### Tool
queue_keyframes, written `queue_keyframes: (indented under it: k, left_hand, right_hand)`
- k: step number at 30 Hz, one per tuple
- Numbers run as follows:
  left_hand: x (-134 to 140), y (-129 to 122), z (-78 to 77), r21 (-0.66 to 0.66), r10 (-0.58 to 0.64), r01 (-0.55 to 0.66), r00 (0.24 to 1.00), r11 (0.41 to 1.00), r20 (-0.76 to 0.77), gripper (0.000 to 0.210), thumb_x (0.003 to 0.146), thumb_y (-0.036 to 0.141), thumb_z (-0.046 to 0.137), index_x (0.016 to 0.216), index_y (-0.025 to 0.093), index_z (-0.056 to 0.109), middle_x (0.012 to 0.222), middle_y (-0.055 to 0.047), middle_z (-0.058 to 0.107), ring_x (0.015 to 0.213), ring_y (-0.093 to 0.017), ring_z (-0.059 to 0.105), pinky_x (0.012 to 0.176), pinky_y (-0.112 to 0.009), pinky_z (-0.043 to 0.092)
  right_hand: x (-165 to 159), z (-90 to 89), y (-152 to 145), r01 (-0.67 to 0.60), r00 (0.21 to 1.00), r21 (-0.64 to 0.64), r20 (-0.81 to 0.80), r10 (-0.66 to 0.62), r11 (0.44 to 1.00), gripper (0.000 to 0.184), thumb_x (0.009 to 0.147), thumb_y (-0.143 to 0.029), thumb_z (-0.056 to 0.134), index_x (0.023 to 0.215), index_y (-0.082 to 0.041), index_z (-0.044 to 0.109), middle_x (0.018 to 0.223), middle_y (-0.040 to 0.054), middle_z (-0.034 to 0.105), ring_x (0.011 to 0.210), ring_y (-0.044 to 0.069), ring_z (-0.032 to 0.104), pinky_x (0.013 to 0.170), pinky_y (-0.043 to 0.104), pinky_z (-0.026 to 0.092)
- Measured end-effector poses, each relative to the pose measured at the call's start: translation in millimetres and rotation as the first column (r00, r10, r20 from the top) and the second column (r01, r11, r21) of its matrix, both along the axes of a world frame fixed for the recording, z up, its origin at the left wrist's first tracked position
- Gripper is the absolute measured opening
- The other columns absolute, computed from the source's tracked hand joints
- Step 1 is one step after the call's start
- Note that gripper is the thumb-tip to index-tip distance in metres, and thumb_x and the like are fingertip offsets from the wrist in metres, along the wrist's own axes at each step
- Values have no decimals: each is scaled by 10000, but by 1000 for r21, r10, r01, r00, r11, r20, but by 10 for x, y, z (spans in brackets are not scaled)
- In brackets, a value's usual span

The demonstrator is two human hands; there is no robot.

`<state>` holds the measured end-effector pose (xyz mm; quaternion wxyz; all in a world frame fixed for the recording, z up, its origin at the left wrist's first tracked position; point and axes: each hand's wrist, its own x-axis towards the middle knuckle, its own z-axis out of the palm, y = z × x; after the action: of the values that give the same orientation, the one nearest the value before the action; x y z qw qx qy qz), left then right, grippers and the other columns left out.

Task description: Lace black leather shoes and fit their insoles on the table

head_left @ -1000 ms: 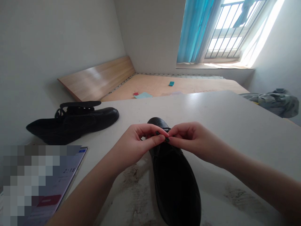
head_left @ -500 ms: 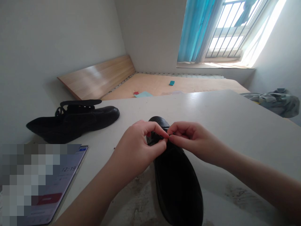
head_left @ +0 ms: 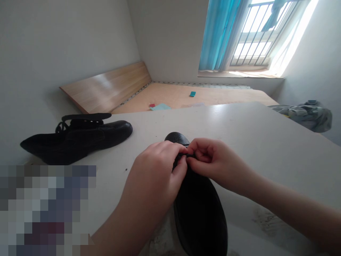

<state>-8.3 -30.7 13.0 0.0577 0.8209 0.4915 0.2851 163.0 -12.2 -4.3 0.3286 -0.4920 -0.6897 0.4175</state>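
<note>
A black leather shoe (head_left: 201, 213) stands on the white table in front of me, toe pointing away and its opening toward me. Over its front part my left hand (head_left: 160, 167) is closed, thumb and fingers pinching a short dark bit of black shoelace (head_left: 189, 155). My right hand (head_left: 210, 156) meets it from the other side, fingers curled and thumb pressed in, pinching the same lace. The fingertips almost touch and hide most of the lacing. At the left a second black shoe (head_left: 87, 138) lies on its side, its eyelets and lace showing.
The white table (head_left: 239, 128) has worn patches near me. A blurred-out area covers the lower left corner. Beyond the table are a bed (head_left: 226, 94) with small items on it, a wooden headboard (head_left: 112, 87), and grey clothes (head_left: 311, 115) at the right.
My left hand has turned more back-up over the shoe, and its fingers have shifted slightly. The right thumb has dropped a little. The view has moved slightly; the shoe stays in place.
</note>
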Motion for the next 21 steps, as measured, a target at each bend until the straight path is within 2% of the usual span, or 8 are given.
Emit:
queue_keyframes:
  k: [4,8,14,17,21]
  left_hand:
    - [-24,16,-14,34,-35,38,996,999,-82,137,882,166,548,921,176,678,818,-20,709,719,-206,643,621,-323,430]
    - [-38,23,-5,-10,-49,49,998,999,-37,105,867,185,583,903,203,680,796,4,705,708,-185,640,610,-298,424]
    - [24,8,-20,84,45,-39,996,996,-73,87,793,110,613,788,196,625,715,12,645,679,-189,604,573,-295,389]
    - [27,2,-40,141,33,-22,996,990,-77,89,798,102,616,793,191,623,699,14,640,664,-188,601,567,-299,393]
    - [-11,0,-72,265,-28,57,993,963,-112,79,850,118,581,810,160,635,725,-15,653,682,-205,612,589,-322,418]
  right_hand:
    - [-45,-71,-15,70,997,32,15,-71,997,111,757,-291,566,738,-183,575,564,-62,379,539,84,345,480,226,261]
    - [-55,-128,-18,87,995,93,45,-92,992,90,767,-277,562,741,-192,577,550,-62,387,533,85,353,475,223,260]
    - [5,-95,-34,-12,1000,98,30,9,995,141,812,-312,564,806,-180,615,568,-57,390,542,86,355,491,227,282]
    - [52,-30,-17,-79,997,65,3,79,995,148,818,-292,565,830,-161,634,575,-51,409,545,85,362,502,229,299]
    - [84,9,54,-154,978,-56,-153,144,987,226,867,-336,520,807,-151,635,644,-14,511,576,89,404,528,234,325]
